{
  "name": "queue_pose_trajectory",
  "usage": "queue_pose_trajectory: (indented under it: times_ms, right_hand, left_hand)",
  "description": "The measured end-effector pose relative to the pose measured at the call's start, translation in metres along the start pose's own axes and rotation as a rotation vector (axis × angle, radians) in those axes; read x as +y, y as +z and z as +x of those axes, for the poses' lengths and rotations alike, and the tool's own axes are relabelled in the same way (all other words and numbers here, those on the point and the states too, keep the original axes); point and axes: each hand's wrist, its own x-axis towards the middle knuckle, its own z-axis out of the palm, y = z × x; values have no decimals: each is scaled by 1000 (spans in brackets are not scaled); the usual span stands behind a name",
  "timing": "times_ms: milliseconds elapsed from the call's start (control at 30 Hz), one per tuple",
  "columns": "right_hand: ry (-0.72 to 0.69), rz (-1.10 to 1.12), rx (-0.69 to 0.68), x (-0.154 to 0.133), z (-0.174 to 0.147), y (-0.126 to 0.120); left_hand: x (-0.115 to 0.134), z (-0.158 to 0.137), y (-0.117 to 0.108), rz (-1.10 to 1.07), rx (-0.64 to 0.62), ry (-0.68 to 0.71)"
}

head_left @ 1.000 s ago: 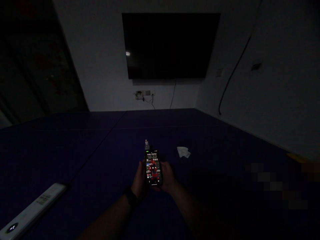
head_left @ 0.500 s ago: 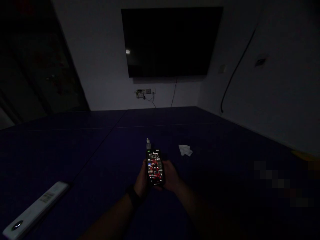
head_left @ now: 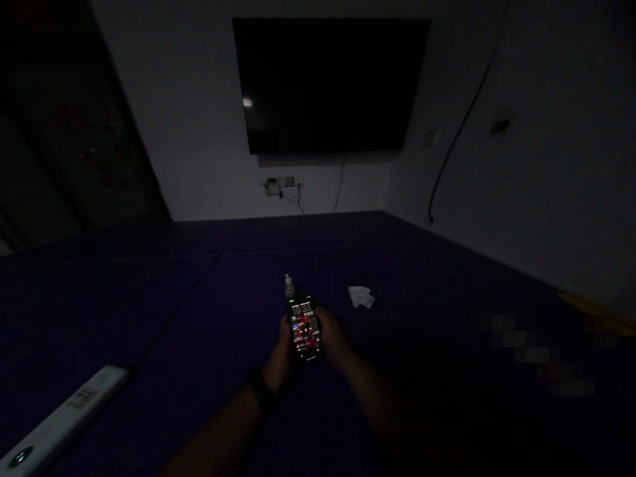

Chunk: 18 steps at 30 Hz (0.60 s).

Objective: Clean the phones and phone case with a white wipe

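Observation:
A lit smartphone [head_left: 305,329] is held upright between my two hands, its lock screen showing 19:33 and several notifications. My left hand [head_left: 281,354] is closed along the phone's left edge, with a dark band on that wrist. Around the right edge, my right hand [head_left: 334,336] is closed too, its thumb near the upper side. Just beyond the phone stands a small clear bottle [head_left: 289,289] with a white cap, its lower part hidden by the phone. A crumpled white tissue [head_left: 361,297] lies to the right of it.
The room is dark. A long white device [head_left: 64,417] lies at lower left on the dark blue surface [head_left: 199,305]. A large black television [head_left: 330,86] hangs on the far wall above sockets and cables [head_left: 281,187]. Something yellow [head_left: 591,315] lies at the right.
The view has shifted slightly, so the room appears a little further left. My right hand's thumb has moved up along the phone's edge, and the phone tilts slightly more.

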Motion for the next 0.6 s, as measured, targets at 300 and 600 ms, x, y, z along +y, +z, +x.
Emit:
queue_pose_trajectory:
  times_ms: [300, 600]
  right_hand:
    - [-104, 22, 166, -8, -21, -3]
    - [-476, -436, 4, -16, -43, 1]
  left_hand:
    - [44, -14, 17, 257, 155, 276]
    - [98, -29, 37, 1281, 86, 417]
